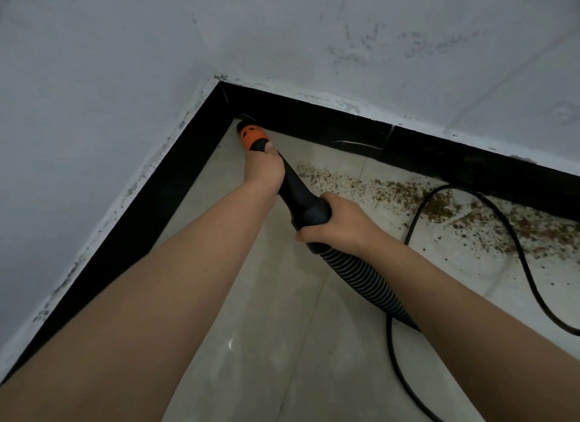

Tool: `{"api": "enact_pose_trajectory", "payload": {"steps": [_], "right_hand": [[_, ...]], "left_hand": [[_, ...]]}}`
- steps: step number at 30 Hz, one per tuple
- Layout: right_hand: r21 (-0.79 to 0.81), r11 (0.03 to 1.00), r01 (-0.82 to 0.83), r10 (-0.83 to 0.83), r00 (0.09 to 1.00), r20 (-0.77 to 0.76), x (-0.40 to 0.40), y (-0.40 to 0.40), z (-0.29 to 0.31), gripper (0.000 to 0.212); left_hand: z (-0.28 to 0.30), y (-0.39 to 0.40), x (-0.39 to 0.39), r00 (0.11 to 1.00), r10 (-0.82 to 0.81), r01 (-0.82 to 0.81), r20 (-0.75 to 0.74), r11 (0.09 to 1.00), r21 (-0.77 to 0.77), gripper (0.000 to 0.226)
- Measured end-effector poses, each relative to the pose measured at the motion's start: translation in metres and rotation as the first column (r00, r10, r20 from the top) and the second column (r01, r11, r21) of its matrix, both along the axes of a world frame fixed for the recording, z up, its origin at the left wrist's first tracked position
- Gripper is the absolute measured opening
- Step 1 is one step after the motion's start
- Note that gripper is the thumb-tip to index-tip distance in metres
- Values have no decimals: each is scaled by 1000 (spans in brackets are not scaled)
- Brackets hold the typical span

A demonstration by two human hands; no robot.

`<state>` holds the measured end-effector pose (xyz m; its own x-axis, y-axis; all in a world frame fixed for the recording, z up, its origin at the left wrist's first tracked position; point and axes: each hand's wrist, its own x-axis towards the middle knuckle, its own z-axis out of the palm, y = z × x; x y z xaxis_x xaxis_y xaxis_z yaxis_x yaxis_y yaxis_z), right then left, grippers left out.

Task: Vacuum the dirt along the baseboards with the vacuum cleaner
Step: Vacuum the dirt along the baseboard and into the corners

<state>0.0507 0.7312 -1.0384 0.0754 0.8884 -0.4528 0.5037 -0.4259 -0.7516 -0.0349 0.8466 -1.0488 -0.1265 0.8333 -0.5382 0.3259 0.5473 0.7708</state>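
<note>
Black vacuum wand point(295, 189), orange collar point(251, 135), tip in corner.

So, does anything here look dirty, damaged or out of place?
Yes. Brown dirt lies scattered on the floor tiles along the right-hand baseboard, and the power cord runs through it. The white wall is scuffed and its paint is ragged above the baseboard. The vacuum nozzle points into the corner, away from the dirt.

dim, flat, bluish light; no hard shadows. small glare spot on the glossy pale tiled floor point(230, 343). slightly soft overall, straight black baseboard point(314, 120) bowed toward the edges by wide-angle distortion.
</note>
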Motion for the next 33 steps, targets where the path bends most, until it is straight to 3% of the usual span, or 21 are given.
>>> {"api": "enact_pose_trajectory", "payload": {"steps": [15, 25, 33], "right_hand": [[-12, 999, 43, -44, 995, -92, 3, 20, -8, 38], [-54, 993, -105, 102, 993, -63, -3, -18, 3, 40], [-54, 996, -64, 65, 998, 14, 8, -69, 16, 41]], "left_hand": [[-7, 22, -9, 996, 26, -22, 86, 999, -49, 49], [-11, -37, -36, 986, 138, -133, 97, 990, -53, 55], [-1, -85, -23, 988, 49, -40, 145, 997, -69, 54]]}}
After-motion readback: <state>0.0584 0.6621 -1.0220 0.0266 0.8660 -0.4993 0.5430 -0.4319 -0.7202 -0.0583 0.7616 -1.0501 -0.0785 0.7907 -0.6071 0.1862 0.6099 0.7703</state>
